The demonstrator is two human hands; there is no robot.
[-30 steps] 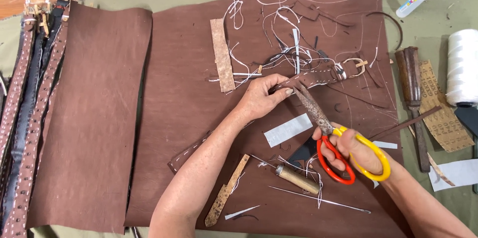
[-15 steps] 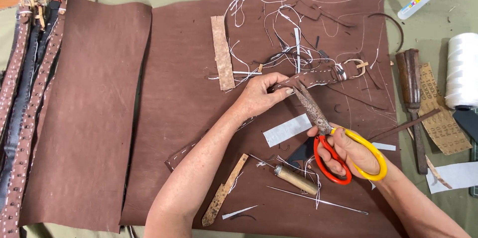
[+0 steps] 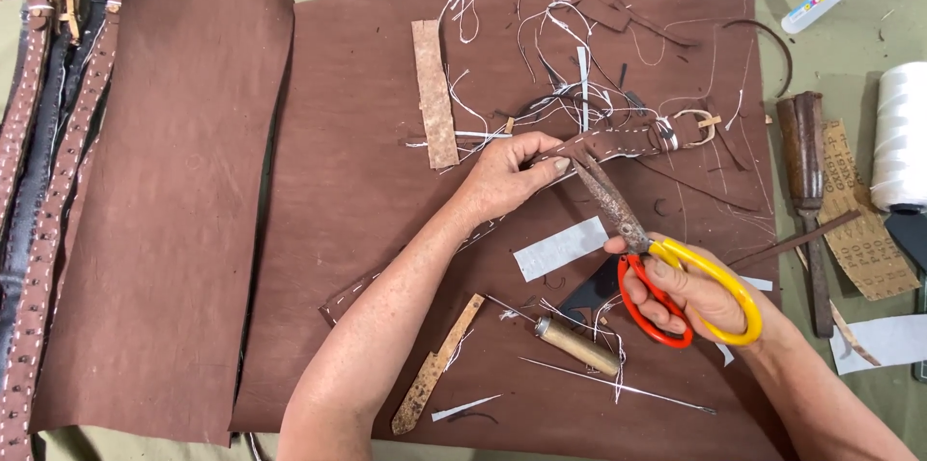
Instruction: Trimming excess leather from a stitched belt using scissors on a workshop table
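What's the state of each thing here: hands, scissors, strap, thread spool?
Left hand: pinching the strap.
Right hand: fingers through the scissor handles.
Scissors: blades closed or nearly so, tips at the strap.
Leather strap: stitched, lying flat, held at one end.
Thread spool: upright, wound full.

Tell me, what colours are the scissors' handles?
The scissors have one yellow and one orange-red handle loop, seen in the head view.

Open passage is offered by the bare left part of the brown leather sheet [image 3: 357, 133]. The upper middle is blocked by tangled threads and scraps [image 3: 570, 55]; an awl [image 3: 576, 343] obstructs the near edge.
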